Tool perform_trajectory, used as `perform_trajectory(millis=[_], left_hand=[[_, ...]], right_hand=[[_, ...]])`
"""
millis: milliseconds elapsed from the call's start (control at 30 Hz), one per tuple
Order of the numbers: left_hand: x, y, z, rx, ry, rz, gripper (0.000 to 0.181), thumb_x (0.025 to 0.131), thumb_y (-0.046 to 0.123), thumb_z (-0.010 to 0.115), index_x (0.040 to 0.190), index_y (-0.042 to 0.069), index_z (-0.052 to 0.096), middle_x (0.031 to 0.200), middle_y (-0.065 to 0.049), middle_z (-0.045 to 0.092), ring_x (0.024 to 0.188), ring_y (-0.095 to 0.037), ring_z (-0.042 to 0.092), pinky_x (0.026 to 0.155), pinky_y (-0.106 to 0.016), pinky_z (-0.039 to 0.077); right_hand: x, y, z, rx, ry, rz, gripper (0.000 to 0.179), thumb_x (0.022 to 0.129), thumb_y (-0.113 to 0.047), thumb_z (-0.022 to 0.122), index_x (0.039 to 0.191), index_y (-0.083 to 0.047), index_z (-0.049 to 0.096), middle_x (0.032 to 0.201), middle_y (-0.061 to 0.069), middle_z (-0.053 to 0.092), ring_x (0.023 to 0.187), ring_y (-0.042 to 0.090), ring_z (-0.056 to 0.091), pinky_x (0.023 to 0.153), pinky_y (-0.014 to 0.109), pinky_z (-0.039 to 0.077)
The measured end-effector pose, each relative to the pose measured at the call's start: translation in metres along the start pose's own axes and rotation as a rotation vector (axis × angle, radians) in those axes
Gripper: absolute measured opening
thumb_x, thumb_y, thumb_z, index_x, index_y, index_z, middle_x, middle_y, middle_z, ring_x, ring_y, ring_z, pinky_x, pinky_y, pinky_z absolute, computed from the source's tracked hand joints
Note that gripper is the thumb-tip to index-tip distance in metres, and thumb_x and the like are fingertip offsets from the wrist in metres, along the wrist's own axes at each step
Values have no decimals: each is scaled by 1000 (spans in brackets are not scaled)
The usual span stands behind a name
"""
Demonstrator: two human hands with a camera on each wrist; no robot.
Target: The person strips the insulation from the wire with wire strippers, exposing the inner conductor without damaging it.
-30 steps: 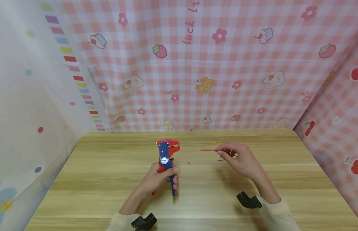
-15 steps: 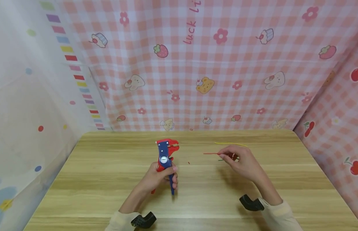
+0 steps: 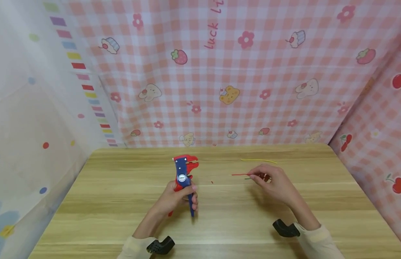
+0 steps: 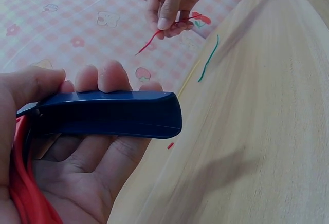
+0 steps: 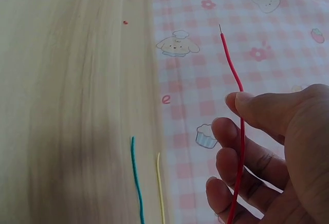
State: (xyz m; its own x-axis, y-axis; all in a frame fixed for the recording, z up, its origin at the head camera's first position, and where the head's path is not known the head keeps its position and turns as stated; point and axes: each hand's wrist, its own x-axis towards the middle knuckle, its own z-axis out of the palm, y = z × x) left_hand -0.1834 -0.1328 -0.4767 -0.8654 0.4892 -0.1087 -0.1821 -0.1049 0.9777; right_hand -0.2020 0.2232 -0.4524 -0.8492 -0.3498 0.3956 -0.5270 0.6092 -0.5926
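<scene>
A red and blue wire stripper [image 3: 181, 169] stands upright in my left hand [image 3: 177, 196], its jaws pointing right. My fingers wrap round its blue handle [image 4: 108, 113]; the red handle lies against the palm in the left wrist view. Thumb and forefinger of my right hand [image 3: 273, 181] pinch a red wire [image 5: 232, 67]. Its far end shows a short bare metal tip, and the rest runs down past the curled fingers. Below that hand a green wire [image 4: 208, 59] lies on the table, partly hidden in the head view. Hand and wire are apart from the stripper.
Toward the back of the wooden table [image 3: 122, 180] lies a yellow wire [image 3: 258, 160]. A tiny red piece of insulation [image 3: 212, 182] rests between the two hands. Behind the table hangs a pink checked curtain [image 3: 200, 90].
My right hand has moved right and slightly toward me with the red wire, uncovering more of the yellow wire. The left hand with the wire stripper has shifted slightly left.
</scene>
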Motion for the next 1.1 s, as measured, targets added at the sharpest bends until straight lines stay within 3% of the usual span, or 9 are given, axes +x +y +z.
perform_trajectory(millis=[133, 400, 733, 933, 1100], left_hand=[[1, -2, -1, 9, 7, -6, 32, 106, 17, 56, 117, -12, 47, 76, -1, 69, 68, -18, 72, 79, -39, 64], [-1, -3, -4, 11, 12, -21, 43, 104, 27, 62, 118, -11, 47, 77, -2, 70, 69, -19, 72, 81, -40, 64], [3, -4, -2, -2, 7, -48, 34, 107, 18, 55, 121, -11, 45, 77, -2, 69, 69, -19, 72, 81, -40, 64], [3, -4, -2, 0, 7, -53, 45, 104, 25, 62, 122, -12, 43, 77, -2, 70, 69, -19, 72, 81, -40, 64], [2, -4, -3, 8, 22, -69, 45, 103, 26, 62, 121, -11, 45, 77, -2, 70, 70, -19, 72, 80, -38, 64]], right_hand=[[-3, 5, 0, -5, -10, 23, 7, 94, -10, 74, 97, -14, 77, 87, -5, 71, 67, 1, 54, 60, 22, 50], [-10, 13, 1, -34, -35, 56, 6, 94, -10, 74, 98, -11, 78, 89, -5, 71, 71, 2, 56, 63, 22, 52], [-23, 24, -2, -66, -58, 120, 5, 95, -14, 73, 98, -14, 78, 90, -6, 71, 71, 1, 54, 63, 21, 49], [-30, 28, -6, -86, -74, 170, 6, 95, -14, 73, 97, -17, 78, 89, -7, 69, 72, 2, 52, 64, 21, 47], [-33, 31, -7, -101, -94, 207, 7, 95, -12, 74, 98, -17, 78, 87, -7, 67, 72, 4, 50, 64, 21, 45]])
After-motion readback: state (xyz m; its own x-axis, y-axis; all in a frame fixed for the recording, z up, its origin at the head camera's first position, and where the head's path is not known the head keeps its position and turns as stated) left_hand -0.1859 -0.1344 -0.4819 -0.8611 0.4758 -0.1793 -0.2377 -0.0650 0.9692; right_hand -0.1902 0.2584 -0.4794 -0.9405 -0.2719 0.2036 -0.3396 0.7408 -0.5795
